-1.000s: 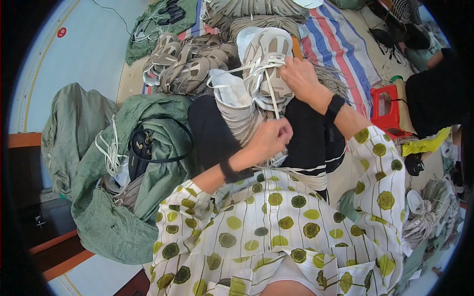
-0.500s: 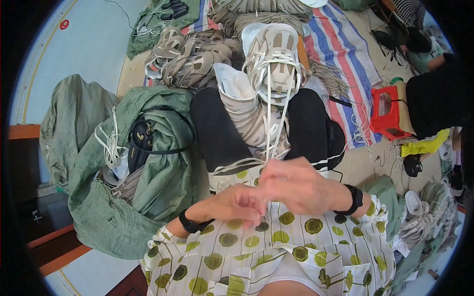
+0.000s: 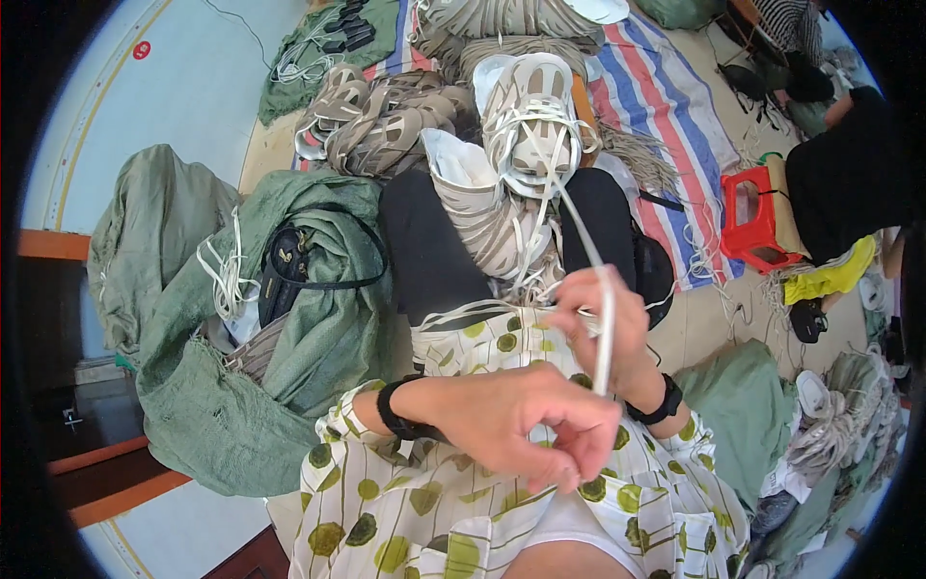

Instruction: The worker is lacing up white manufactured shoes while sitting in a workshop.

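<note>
A white shoelace [image 3: 608, 333] runs taut from the beige-and-white shoe upper [image 3: 533, 92] down across my right hand to my left hand. My left hand [image 3: 526, 420] is closed on the lace, back upward, low over my dotted shirt. A little farther forward, my right hand [image 3: 617, 328] has its fingers curled beside the lace; a bit of white shows between them, but I cannot make out what they hold. The laced upper rests on a nested stack of similar uppers [image 3: 487, 227] between my black-clad knees. Loose white lace hangs from the front of the stack.
Brown-beige uppers [image 3: 395, 121] lie beyond my left knee. A green sack [image 3: 231, 415] with a black bag [image 3: 285, 265] sits at the left. A striped sheet [image 3: 661, 116] covers the floor ahead. A red stool [image 3: 757, 222] and another person's dark-clothed arm [image 3: 849, 183] are at the right.
My left hand has moved right and toward me, pulling one lace over to the right. My right hand has moved forward and right. The hands have parted.
</note>
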`<state>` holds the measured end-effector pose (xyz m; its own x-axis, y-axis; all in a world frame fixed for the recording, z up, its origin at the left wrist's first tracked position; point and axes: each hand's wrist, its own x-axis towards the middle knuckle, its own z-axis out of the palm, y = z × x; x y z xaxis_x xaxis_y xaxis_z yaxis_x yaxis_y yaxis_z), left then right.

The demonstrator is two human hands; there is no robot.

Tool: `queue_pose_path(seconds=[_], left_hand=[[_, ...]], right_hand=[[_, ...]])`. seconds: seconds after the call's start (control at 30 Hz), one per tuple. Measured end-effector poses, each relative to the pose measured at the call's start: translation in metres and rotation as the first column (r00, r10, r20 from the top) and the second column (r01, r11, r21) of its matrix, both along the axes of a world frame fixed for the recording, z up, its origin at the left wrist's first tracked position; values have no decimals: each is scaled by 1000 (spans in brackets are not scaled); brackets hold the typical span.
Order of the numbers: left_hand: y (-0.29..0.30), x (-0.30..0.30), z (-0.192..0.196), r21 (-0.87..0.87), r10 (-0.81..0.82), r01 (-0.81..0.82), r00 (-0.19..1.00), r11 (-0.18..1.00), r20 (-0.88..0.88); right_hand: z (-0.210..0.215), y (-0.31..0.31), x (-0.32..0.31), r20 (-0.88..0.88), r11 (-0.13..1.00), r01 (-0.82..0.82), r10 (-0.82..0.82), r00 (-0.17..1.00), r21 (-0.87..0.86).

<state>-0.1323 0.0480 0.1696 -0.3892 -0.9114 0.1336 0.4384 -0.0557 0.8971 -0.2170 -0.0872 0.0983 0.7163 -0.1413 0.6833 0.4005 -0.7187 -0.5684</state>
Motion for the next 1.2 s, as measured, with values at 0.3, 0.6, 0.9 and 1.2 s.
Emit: queue_pose_path(seconds=[0.3,0.6,0.9,1.2], left_hand=[[-67,-26,-16,252,-164,190,979,949,-123],[-152,143,-122,-817,537,-344,-625,463,567],[-162,168,-156,-784,649,-564,-500,258,574],[-129,133,-152,-789,813,-604,-398,116,424]], right_hand=[[-40,-33,11,-275,968,91,-24,961,234],[-60,-101,-57,-370,601,385,-155,916,700],[-82,-143,-143,-325,399,444,-332,885,802],[-164,-165,-179,-841,648,726,-242,483,231]])
